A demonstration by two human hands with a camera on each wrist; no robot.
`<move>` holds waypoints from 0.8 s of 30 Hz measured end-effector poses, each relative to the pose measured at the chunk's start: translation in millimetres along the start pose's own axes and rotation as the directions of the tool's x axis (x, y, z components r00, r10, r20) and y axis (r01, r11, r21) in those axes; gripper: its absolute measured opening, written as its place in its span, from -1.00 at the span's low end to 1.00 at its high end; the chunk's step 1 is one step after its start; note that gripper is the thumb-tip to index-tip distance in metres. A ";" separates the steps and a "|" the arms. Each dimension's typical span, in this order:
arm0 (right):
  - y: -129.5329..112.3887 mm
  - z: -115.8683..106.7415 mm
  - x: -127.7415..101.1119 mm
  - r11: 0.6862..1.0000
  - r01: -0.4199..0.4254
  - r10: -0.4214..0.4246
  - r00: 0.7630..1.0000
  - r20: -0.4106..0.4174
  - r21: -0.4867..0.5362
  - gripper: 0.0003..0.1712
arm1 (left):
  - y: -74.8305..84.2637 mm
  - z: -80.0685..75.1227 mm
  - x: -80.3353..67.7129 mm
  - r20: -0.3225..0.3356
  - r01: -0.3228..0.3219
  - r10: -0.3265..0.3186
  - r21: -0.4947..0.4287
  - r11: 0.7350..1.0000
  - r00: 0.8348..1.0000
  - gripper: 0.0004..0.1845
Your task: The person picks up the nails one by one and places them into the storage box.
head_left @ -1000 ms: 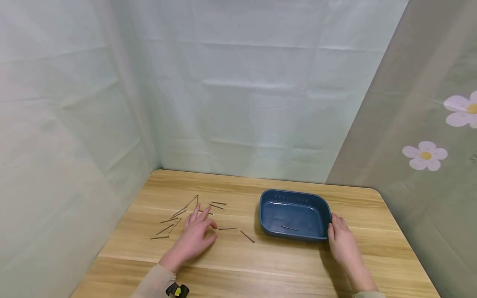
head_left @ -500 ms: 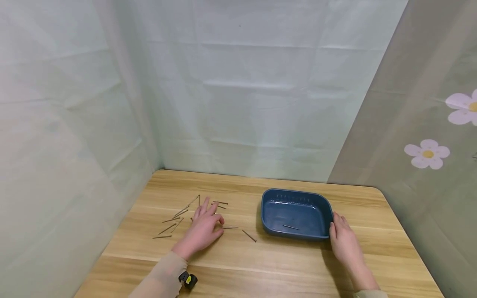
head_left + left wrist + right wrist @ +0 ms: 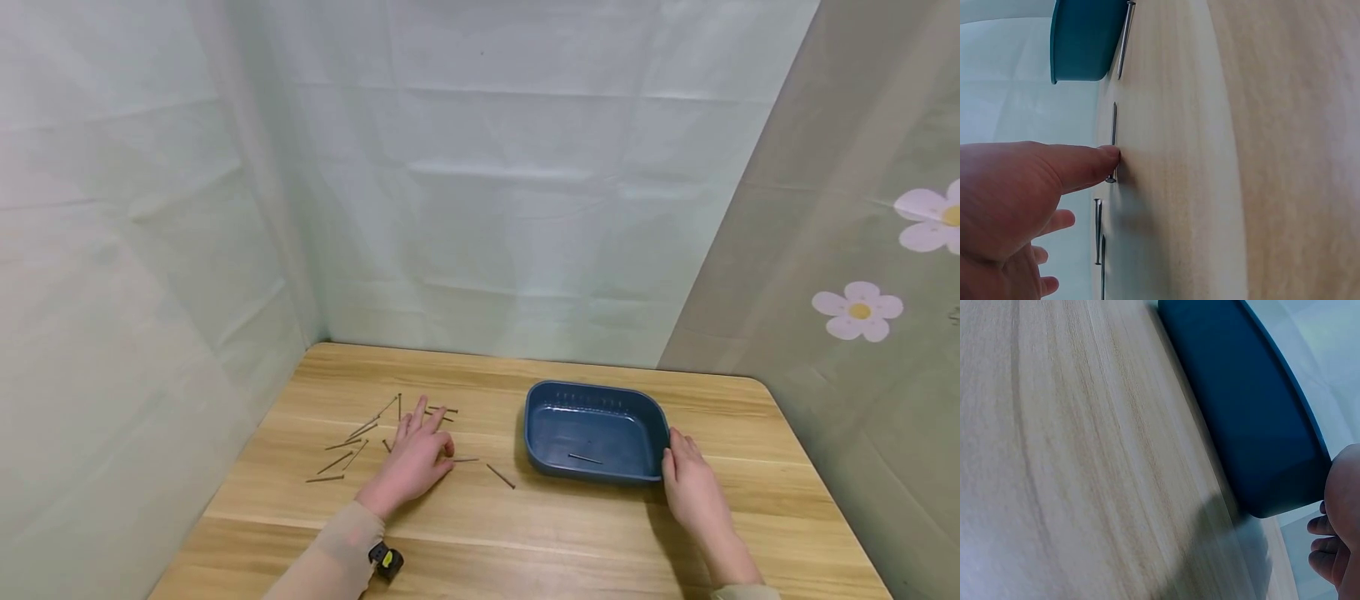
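My left hand [image 3: 411,468] is low over the table, its index finger curled toward the thumb at a thin metal nail [image 3: 1114,125]. In the left wrist view the thumb tip lies on that nail close to its head; the index fingertip is hidden. The other fingers spread past it, above more nails [image 3: 442,409]. A blue rectangular tray [image 3: 596,429] stands to the right, with one nail [image 3: 585,458] lying inside. Against its right end rests my right hand [image 3: 693,487], the thumb at the near corner and the fingers along the outer wall.
Several loose nails [image 3: 335,462] lie scattered left of my left hand. A single nail [image 3: 501,476] lies between that hand and the tray. Pale cloth [image 3: 480,208] hangs behind the wood-grain table [image 3: 540,542], and flower-printed cloth [image 3: 810,250] hangs at the right.
My left hand has shifted right, and its thumb and index finger have come onto the nail. The right hand and the tray look unchanged.
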State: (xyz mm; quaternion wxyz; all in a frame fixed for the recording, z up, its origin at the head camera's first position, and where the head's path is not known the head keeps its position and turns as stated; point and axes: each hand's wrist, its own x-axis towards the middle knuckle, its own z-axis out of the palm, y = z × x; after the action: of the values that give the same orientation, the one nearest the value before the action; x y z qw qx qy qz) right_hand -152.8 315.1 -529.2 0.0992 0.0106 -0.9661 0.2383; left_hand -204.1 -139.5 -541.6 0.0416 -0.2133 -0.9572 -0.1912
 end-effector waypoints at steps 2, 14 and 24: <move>-0.4 -0.3 0.1 1.000 -0.003 0.003 1.000 0.004 0.001 -0.43 | 0.9 0.1 0.6 0.002 -0.001 0.001 0.002 1.000 1.000 -0.79; -2.6 -1.3 -0.6 1.000 -0.022 0.022 1.000 0.021 -0.004 -0.42 | 1.9 1.5 2.0 -0.017 -0.013 0.013 0.017 1.000 1.000 -0.73; -3.2 -1.2 -0.4 1.000 -0.023 0.023 1.000 0.014 -0.013 -0.42 | 1.9 1.0 3.6 -0.013 -0.017 0.017 0.030 0.999 1.000 -0.73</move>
State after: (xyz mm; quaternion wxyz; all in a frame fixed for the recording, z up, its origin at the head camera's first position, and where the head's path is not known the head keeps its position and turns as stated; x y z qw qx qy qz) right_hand -151.9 312.8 -526.7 0.0897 0.0005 -0.9683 0.2329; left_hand -206.6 -136.2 -541.2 0.0529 -0.2194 -0.9578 -0.1780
